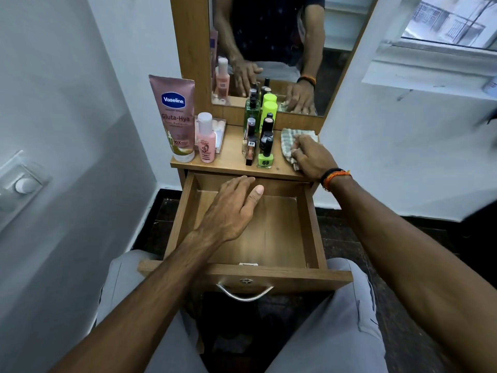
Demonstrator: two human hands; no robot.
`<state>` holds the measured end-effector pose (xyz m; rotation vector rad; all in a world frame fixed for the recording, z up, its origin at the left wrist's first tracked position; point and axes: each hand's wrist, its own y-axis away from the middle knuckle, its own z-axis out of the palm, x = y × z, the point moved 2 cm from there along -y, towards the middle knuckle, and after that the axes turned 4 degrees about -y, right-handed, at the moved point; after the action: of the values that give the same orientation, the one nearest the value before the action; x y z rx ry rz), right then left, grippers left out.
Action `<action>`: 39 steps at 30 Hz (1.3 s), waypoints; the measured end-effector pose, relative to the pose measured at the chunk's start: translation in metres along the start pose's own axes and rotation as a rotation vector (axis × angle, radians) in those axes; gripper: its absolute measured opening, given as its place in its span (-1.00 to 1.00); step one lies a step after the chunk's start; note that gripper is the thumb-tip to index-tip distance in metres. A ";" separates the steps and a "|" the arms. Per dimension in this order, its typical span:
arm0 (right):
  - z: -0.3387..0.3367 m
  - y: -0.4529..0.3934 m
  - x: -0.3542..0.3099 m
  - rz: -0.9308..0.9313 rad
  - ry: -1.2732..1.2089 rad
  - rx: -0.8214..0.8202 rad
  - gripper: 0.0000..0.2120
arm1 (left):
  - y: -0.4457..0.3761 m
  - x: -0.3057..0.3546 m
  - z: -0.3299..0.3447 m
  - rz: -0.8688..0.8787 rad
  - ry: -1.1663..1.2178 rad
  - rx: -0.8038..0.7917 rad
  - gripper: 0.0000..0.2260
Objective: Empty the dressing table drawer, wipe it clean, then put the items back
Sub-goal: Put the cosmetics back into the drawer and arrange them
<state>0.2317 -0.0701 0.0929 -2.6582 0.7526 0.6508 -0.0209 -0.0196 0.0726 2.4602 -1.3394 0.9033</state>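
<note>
Now cloth (291, 142) under R hand (313, 160) fingers (297, 154), tabletop.

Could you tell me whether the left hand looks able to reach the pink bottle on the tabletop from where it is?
Probably yes: the left hand is open and empty over the drawer, and the pink bottle stands at the tabletop's front with nothing before it.

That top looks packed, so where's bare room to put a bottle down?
The open drawer is bare right of the left hand. On the top, only the front edge strip is free; lotion tube, polish bottles and cloth under the right hand crowd the rest.
</note>
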 end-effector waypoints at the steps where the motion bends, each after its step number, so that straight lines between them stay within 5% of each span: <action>1: -0.001 -0.004 0.000 0.021 0.017 -0.010 -0.91 | 0.000 0.000 -0.001 0.001 0.005 0.001 -0.52; 5: -0.007 -0.017 -0.004 0.061 0.128 -0.072 -0.83 | -0.008 0.001 -0.005 0.007 0.013 0.026 -0.52; 11: -0.001 0.026 -0.039 -0.003 -0.207 0.473 -0.83 | -0.039 -0.005 -0.013 -0.109 0.125 0.273 -0.72; 16: 0.030 0.045 -0.054 0.024 -0.392 0.439 -0.82 | -0.062 -0.006 -0.010 -0.213 0.194 0.379 -0.76; 25: 0.054 0.039 -0.062 0.109 -0.272 0.516 -0.59 | -0.083 -0.008 0.004 -0.140 0.158 0.459 -0.74; 39: 0.060 0.040 -0.070 0.108 -0.179 0.545 -0.73 | -0.090 -0.013 0.013 -0.178 0.130 0.525 -0.74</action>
<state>0.1361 -0.0501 0.0703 -2.0499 0.8781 0.5971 0.0524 0.0354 0.0642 2.7666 -0.9060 1.4910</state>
